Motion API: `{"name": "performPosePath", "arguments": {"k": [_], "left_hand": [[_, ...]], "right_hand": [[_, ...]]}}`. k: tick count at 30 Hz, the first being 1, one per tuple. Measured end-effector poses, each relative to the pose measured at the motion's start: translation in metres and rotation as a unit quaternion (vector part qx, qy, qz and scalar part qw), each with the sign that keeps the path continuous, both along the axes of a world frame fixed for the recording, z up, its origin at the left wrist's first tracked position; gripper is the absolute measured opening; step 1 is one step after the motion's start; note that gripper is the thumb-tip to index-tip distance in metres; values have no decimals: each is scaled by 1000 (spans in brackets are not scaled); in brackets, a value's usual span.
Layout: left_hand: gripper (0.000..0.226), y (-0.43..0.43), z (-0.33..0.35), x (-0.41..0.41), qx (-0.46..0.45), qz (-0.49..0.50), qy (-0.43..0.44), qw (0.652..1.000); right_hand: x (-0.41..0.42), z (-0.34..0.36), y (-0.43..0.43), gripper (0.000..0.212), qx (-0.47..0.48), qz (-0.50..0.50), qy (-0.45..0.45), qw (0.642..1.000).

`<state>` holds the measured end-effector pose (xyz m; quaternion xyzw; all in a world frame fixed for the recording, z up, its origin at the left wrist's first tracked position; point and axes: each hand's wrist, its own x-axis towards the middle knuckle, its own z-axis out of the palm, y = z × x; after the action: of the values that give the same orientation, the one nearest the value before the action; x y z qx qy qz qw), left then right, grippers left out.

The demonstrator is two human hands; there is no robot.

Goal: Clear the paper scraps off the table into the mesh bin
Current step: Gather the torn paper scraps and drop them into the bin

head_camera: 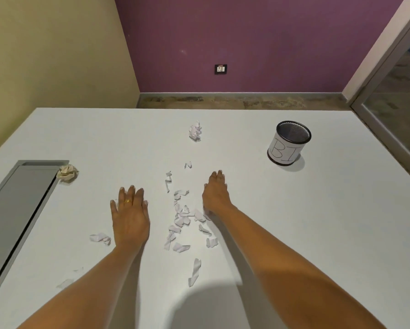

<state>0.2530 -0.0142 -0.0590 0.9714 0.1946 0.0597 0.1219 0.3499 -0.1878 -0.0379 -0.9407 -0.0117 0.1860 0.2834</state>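
paper scraps between left hand, right hand

Only one bit of readable text here: the mesh bin, standing on the far right of the table. It has a white paper wrap round its lower part, and drawn on that by hand in thin dark lines are big capitals "B" and "I" (the wrap curves away round the side after that, so anything further is out of sight). The paper scraps are too small and blurry to read anything off them. The wall socket on the purple wall shows a tiny red mark — no legible lettering.
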Motion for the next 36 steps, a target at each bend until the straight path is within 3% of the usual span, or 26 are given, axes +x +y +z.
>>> {"name": "performPosePath", "arguments": {"k": [9,14,17,22,27,32,36], "left_hand": [[39,0,-12,3,-15,14,-29,999],[39,0,-12,4,-11,13,-25,1000],[39,0,-11,3,-7,11,-20,1000],[39,0,-11,3,-4,10,-20,1000],[39,-2,-7,2,-5,7,-21,1000],[39,-2,-7,2,-13,7,-22,1000],[38,-2,-8,2,-5,4,-22,1000]], "right_hand": [[35,3,42,60,25,106,-34,993],[31,-4,37,49,-54,197,-137,969],[25,0,24,26,-73,178,-187,963],[13,3,-1,29,-104,172,-220,955],[8,3,-22,23,-18,103,-181,978],[27,20,-59,27,1,64,-231,971],[58,54,-93,21,66,-37,-247,966]]}}
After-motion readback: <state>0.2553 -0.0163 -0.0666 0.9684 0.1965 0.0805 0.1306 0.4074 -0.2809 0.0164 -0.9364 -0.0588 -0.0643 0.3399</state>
